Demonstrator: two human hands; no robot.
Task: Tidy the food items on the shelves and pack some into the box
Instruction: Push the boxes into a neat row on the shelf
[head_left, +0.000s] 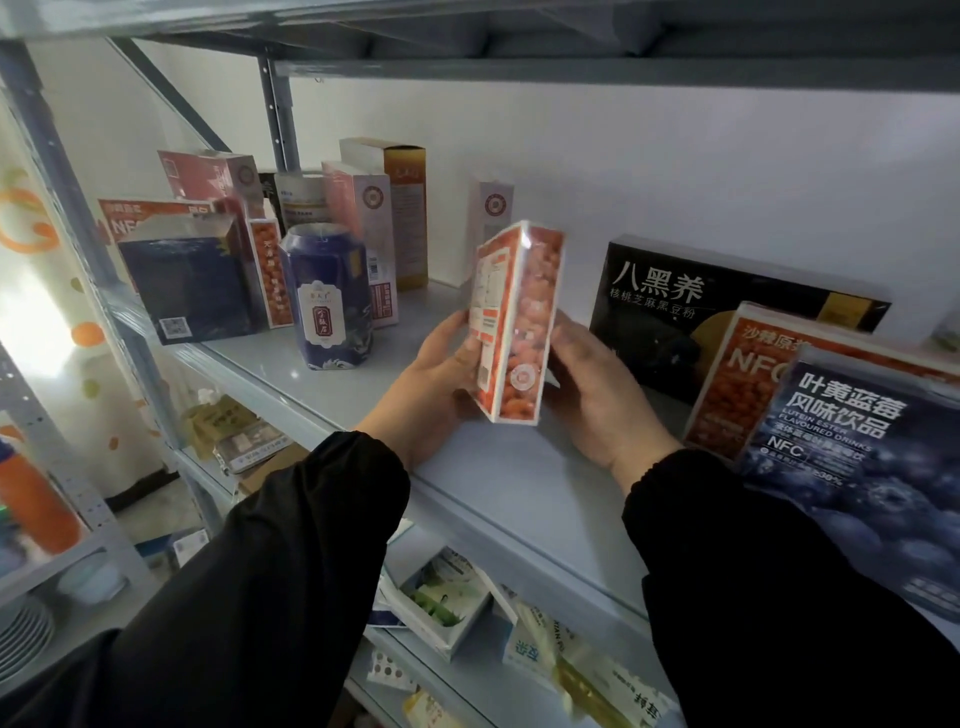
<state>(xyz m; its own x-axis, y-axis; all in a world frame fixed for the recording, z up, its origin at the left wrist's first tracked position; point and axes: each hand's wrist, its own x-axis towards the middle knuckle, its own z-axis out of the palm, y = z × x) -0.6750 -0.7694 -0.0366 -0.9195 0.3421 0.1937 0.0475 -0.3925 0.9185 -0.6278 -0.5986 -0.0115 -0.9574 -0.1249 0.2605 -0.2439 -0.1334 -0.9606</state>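
Gripping the slim, glossy carton (522, 322) are left hand (439, 382) and right hand (597, 400).

The light is dim and cool. It is brightest at the left edge, where a patterned sheet (47, 312) glows blown out. A small glare spot sits near the carton (524, 241) top. The sleeves (260, 571) are near black and featureless. Shelf (493, 467) rails bow outward, and the lower corners are blurred.
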